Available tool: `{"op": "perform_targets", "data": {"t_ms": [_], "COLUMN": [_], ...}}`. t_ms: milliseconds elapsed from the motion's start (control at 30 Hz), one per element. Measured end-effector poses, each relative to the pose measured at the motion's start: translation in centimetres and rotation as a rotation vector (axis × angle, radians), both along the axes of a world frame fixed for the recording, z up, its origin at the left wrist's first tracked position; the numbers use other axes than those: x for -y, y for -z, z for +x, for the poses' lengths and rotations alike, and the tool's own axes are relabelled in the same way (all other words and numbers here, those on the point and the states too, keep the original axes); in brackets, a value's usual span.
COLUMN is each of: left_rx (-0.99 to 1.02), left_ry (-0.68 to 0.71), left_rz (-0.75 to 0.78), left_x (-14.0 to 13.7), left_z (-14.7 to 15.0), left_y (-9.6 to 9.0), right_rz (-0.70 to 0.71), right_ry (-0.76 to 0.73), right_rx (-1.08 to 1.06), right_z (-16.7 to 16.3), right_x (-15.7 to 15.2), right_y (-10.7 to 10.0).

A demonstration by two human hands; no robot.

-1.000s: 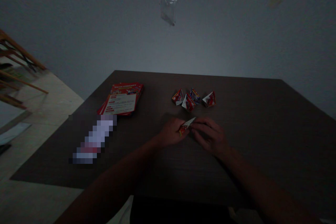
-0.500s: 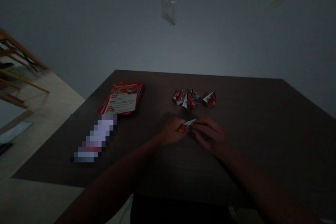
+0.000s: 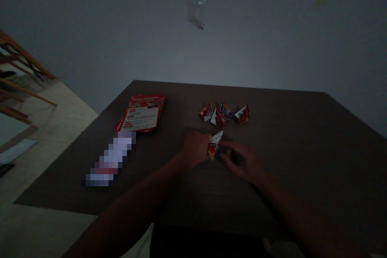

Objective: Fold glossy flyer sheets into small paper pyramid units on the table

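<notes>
A small folded paper piece [image 3: 215, 145], red and yellow at the bottom with a pale upper part, stands tilted between my hands. My left hand [image 3: 196, 147] is closed on its left side, its fingertips partly hidden. From the right, my right hand [image 3: 242, 161] reaches toward it, index finger stretched to the paper's edge and thumb apart below. Whether that fingertip touches is hard to tell. Beyond the hands lie similar folded red-and-white paper pieces [image 3: 219, 117], several in a loose group, with one [image 3: 242, 115] slightly apart on the right.
On the dark table [image 3: 302, 137], a stack of printed red leaflets [image 3: 140, 115] lies at the left. A blurred-out pale object [image 3: 111, 159] sits in front of it. A wall [image 3: 121, 28] rises behind the table; wooden furniture [image 3: 24, 56] stands far left.
The folded paper has tipped more upright, showing more of its face. My right fingers have drawn back slightly from it and curled; my left hand has shifted a little leftward.
</notes>
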State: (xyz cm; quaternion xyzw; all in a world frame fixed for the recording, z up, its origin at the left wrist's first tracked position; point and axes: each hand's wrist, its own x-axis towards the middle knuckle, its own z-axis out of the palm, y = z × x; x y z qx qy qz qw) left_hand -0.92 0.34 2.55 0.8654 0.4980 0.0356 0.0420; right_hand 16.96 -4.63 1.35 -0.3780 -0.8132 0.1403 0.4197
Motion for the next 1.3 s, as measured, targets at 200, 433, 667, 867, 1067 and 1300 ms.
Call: {"op": "perform_targets", "data": {"t_ms": [200, 433, 667, 867, 1067, 1300], "left_rx": [0.036, 0.052, 0.064, 0.065, 0.118, 0.167], "left_ry": [0.027, 0.042, 0.076, 0.081, 0.063, 0.085], "left_rz": [0.086, 0.089, 0.057, 0.03, 0.027, 0.024], "left_x": [0.09, 0.3, 0.33, 0.46, 0.4, 0.48], "left_z": [0.29, 0.67, 0.65, 0.54, 0.6, 0.53], "left_y": [0.03, 0.17, 0.22, 0.45, 0.78, 0.64], "right_rz": [-0.154, -0.332, -0.409, -0.481, -0.516, -0.541], "right_ry": [-0.001, -0.211, -0.304, -0.341, -0.3, -0.285], "right_rx": [-0.006, -0.015, -0.022, -0.021, -0.003, 0.005], "right_z": [0.04, -0.06, -0.06, -0.3, -0.47, -0.67], "right_x": [0.05, -0.08, -0.28, 0.06, 0.21, 0.28], "right_y": [0.44, 0.22, 0.26, 0.18, 0.01, -0.14]}}
